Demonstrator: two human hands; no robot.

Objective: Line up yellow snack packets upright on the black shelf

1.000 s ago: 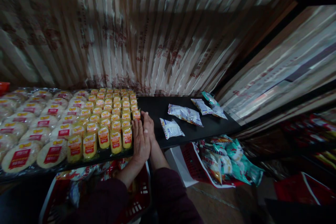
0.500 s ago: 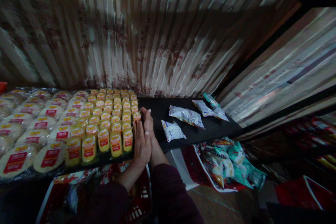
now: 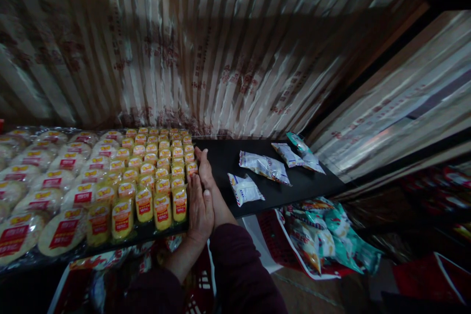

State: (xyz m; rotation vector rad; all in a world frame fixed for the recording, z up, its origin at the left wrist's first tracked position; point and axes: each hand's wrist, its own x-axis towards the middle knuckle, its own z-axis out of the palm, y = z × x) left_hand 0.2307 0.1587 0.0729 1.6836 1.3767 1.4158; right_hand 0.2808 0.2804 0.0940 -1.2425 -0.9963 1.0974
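Rows of small yellow packaged cakes [image 3: 162,212] stand closely packed on a black shelf [image 3: 223,159]. Flat against the right side of these rows, my left hand [image 3: 200,212] lies with its fingers stretched out. Just beyond it and to its right, my right hand [image 3: 207,170] also presses its straight fingers along the farther part of the same side. The two hands overlap near the left thumb, and neither grips anything. To the left of the yellow cakes lie rows of round, pale wrapped cakes [image 3: 63,232] with red labels.
Several white and blue snack bags [image 3: 246,189] lie on the shelf to the right. Below, a red basket [image 3: 270,235] holds green and white bags [image 3: 333,235]; another red basket [image 3: 206,274] sits under my arms. Printed striped sheeting [image 3: 221,68] covers the back.
Both hands stay flat against the cake rows, with the right hand slightly lower along them. The view has shifted a little, so the loose bags and baskets appear slightly lower and farther right.
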